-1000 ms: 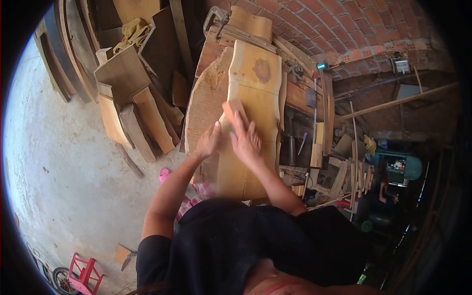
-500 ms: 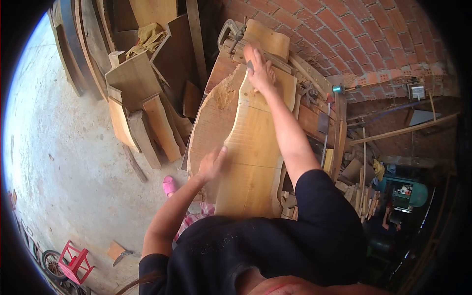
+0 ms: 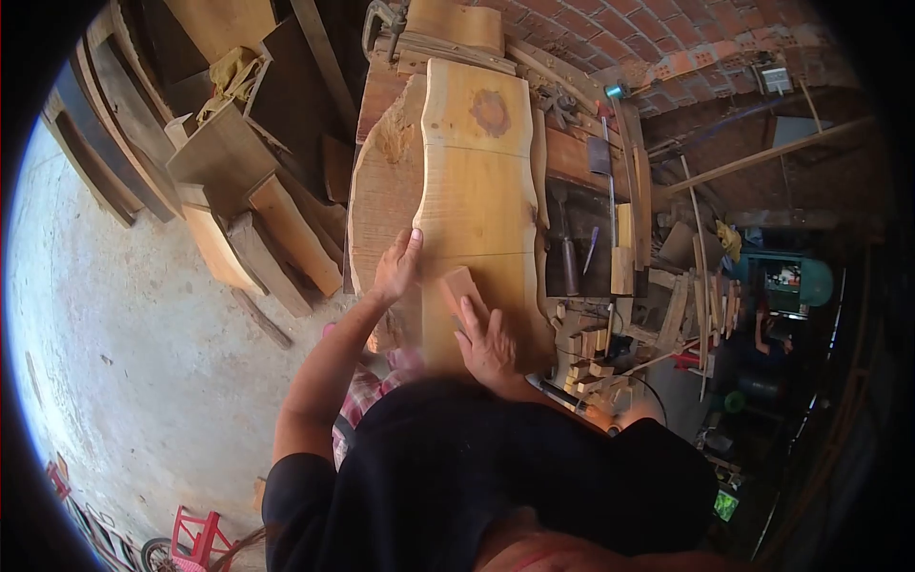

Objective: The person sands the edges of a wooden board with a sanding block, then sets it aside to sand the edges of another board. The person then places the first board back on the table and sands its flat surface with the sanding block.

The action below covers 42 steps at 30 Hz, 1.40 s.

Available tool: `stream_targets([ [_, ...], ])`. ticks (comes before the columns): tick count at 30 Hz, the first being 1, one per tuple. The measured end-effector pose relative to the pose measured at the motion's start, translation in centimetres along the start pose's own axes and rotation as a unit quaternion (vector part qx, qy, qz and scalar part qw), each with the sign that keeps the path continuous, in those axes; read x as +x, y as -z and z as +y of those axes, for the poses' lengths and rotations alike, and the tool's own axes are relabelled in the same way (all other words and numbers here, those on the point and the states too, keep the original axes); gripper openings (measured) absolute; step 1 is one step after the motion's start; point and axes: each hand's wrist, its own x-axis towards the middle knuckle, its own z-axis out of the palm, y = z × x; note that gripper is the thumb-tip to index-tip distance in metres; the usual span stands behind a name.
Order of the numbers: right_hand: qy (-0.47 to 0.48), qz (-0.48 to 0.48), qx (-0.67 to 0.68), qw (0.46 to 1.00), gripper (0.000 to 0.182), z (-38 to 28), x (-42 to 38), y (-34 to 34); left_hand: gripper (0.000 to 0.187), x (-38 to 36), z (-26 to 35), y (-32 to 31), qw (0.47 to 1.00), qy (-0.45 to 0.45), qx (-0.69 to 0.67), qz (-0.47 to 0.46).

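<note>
A long pale wooden board with wavy edges and a dark round knot at its far end lies on a wider, rougher slab. Low on the near part of the board, my right hand is closed on a reddish-brown sanding block, which rests against the wood. My left hand grips the board's left edge, thumb on top; its other fingers are partly hidden.
A clamp sits at the bench's far left corner. Offcuts lean at the left over the concrete floor. On the right, a chisel lies in a dark tray. A person is farther back.
My right hand has drawn the sanding block from the board's far end to its near part. My left hand stays at the left edge. The view has shifted.
</note>
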Motion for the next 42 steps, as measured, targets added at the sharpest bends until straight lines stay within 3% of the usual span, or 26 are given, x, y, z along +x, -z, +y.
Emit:
stream_targets([
  [3, -0.041, -0.045, 0.017, 0.998, 0.074, -1.0, 4.8, 0.9, 0.06, 0.2, -0.4, 0.3, 1.0, 0.005, -0.013, -0.027],
  [8, -0.008, 0.074, -0.007, 0.997, 0.079, 0.3, 28.5, 2.6, 0.061, -0.7, 0.7, 0.3, 1.0, 0.004, -0.001, -0.014],
  [13, -0.08, 0.088, 0.023, 0.993, 0.077, 2.0, 47.1, 6.3, 0.059, -0.6, 1.3, 0.3, 1.0, 0.008, 0.02, -0.002],
  [17, -0.097, 0.073, 0.023, 0.992, 0.077, 1.2, 44.1, 5.4, 0.062, -0.5, 1.0, 0.4, 1.0, -0.005, -0.019, -0.012],
  [20, -0.053, 0.085, 0.006, 0.995, 0.077, 0.6, 32.3, 2.7, 0.064, -0.6, 1.1, 0.3, 0.998, -0.007, -0.055, -0.021],
  [25, -0.064, -0.006, 0.036, 0.997, 0.077, -2.8, 7.5, 0.7, 0.066, 0.1, -0.5, 0.4, 0.994, -0.011, -0.09, -0.057],
  [28, -0.072, -0.02, 0.022, 0.997, 0.078, -3.7, 3.9, 0.2, 0.067, 0.4, -0.5, 0.5, 0.995, -0.009, -0.076, -0.059],
  [31, -0.07, -0.013, 0.026, 0.997, 0.079, -3.2, 9.5, 0.9, 0.068, 0.3, -0.8, 0.6, 0.995, -0.013, -0.061, -0.073],
  [36, -0.033, 0.081, 0.01, 0.996, 0.077, 0.6, 32.0, 2.9, 0.063, -0.7, 0.9, 0.3, 0.998, -0.012, -0.041, -0.035],
  [39, -0.037, 0.089, -0.004, 0.995, 0.076, 3.0, 44.1, 4.8, 0.058, -0.5, 1.1, 0.1, 0.999, -0.03, -0.022, -0.016],
  [42, -0.049, 0.1, 0.001, 0.994, 0.076, 3.4, 48.1, 5.1, 0.057, -0.9, 1.9, 0.1, 1.0, -0.015, -0.025, 0.001],
])
